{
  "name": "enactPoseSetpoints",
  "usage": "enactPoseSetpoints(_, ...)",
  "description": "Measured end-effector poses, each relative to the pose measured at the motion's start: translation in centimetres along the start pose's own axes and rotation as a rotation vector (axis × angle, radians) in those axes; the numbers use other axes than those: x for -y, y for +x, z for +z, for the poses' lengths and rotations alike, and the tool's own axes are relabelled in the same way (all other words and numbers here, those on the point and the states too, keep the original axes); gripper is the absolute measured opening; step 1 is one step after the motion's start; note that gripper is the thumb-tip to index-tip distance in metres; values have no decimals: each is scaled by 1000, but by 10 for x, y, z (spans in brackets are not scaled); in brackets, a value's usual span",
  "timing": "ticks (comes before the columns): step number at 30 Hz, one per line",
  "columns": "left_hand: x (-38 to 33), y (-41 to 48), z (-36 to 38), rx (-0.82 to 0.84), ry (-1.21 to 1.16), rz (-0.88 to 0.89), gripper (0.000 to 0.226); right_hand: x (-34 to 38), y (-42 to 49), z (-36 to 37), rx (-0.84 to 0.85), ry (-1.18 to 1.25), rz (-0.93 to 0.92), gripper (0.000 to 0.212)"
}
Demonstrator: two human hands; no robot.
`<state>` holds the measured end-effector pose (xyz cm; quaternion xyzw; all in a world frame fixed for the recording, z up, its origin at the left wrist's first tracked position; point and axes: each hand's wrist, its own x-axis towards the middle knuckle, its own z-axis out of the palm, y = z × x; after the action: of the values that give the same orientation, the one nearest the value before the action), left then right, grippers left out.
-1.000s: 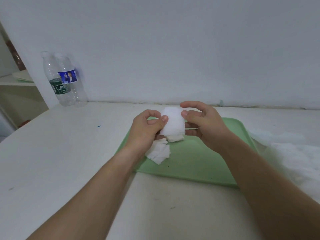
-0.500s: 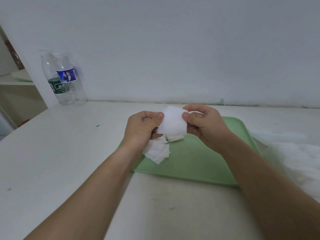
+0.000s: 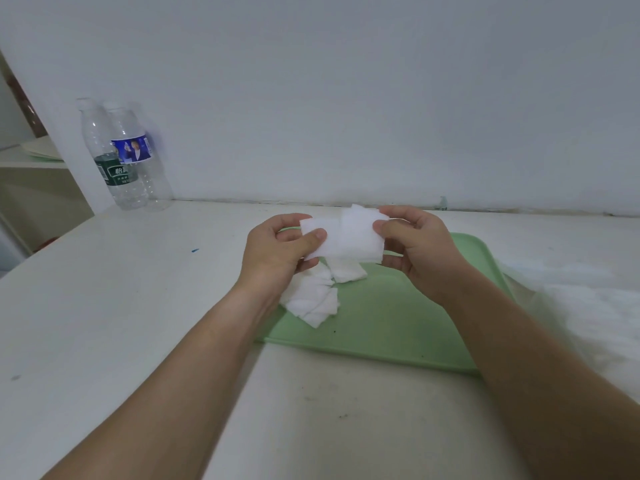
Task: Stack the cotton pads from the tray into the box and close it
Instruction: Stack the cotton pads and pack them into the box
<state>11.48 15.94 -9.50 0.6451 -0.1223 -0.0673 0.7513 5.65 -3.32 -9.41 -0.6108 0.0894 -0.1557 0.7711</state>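
1. Both hands raised above far part of tray. Left hand pinches left edge of held cotton pads, thumb on the near face, fingers curled behind.
2. Right hand pinches right edge of same pads, thumb in front, fingers behind.
3. Held pads: white, overlapping, slightly fanned, clear of the tray.
4. Loose cotton pads lie in a heap on left part of green tray, below left hand.
5. Tray rests on white table.
6. Two plastic bottles stand far left against wall.
7. White fluffy material lies right of tray.
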Motion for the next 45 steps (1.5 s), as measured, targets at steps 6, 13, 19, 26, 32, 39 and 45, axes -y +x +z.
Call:
enactPoseSetpoints(6, -7, 0, -2, 107, -125, 29, 16, -2, 1, -2, -82, -120, -9, 21)
enactPoseSetpoints(13, 0, -3, 1, 173, -27, 24, 18, -2, -4, 12, 121, -103, 19, 28)
enactPoseSetpoints(19, 3, -2, 2, 118, 38, 23, 25, -1, -6, 14, 166, -52, 26, 27)
enactPoseSetpoints(26, 5, -3, 5, 81, 107, 80, 28, -2, -9, 19, 194, -25, 47, 22)
enactPoseSetpoints(32, 5, -5, 6, 64, 199, 158, 33, -3, -10, 25, 249, 24, 91, 34)
enactPoseSetpoints(39, -1, -2, 1, 146, 44, -85, 59, -1, -12, 28, 232, 28, -6, 39)
enactPoseSetpoints(45, -3, 0, -2, 148, -237, -100, 38, 5, -10, 29, 112, -68, -30, 18)
